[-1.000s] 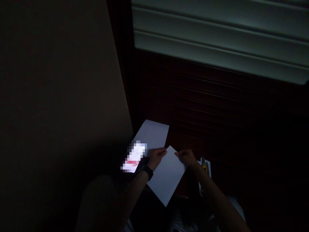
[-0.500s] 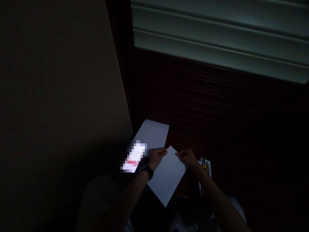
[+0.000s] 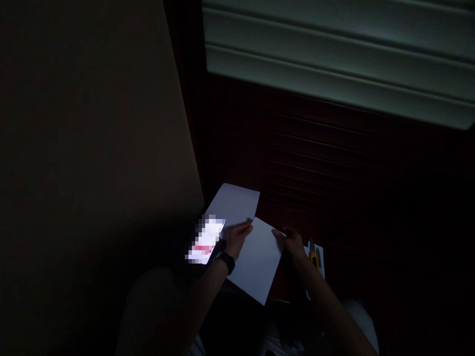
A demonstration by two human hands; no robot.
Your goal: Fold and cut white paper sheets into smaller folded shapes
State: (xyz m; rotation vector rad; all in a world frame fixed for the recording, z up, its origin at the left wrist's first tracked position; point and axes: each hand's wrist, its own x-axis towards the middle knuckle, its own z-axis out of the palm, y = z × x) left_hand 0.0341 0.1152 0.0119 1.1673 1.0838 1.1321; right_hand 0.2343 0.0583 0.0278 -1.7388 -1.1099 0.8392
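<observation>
Very dark scene. Left hand [image 3: 237,238] has thumb and fingers drawn together, pinching a white sheet [image 3: 258,262] at its far left corner. Right hand [image 3: 292,243] has the same sheet near its far right corner, thumb on the upper face, remaining fingers curled and mostly in shadow; looks like a light pinch, exact finger spread hard to tell. Sheet sits in front of the person above the lap, turned at an angle, near edge free. Gripping both far corners probably keeps that edge taut and level between the hands.

Second sheet [image 3: 239,200] lies flat beyond the left hand, likely set aside there within easy reach. Phone [image 3: 206,241] with a bright, blurred-out screen is just left of the left wrist, tilted; perhaps placed so it can be seen while both hands are busy. Watch [image 3: 227,263] on left wrist. Yellow cutter [image 3: 314,258] rests on a white item [image 3: 322,263] beside the right forearm, presumably kept on that side for reach. Supporting surface too dark to identify.
</observation>
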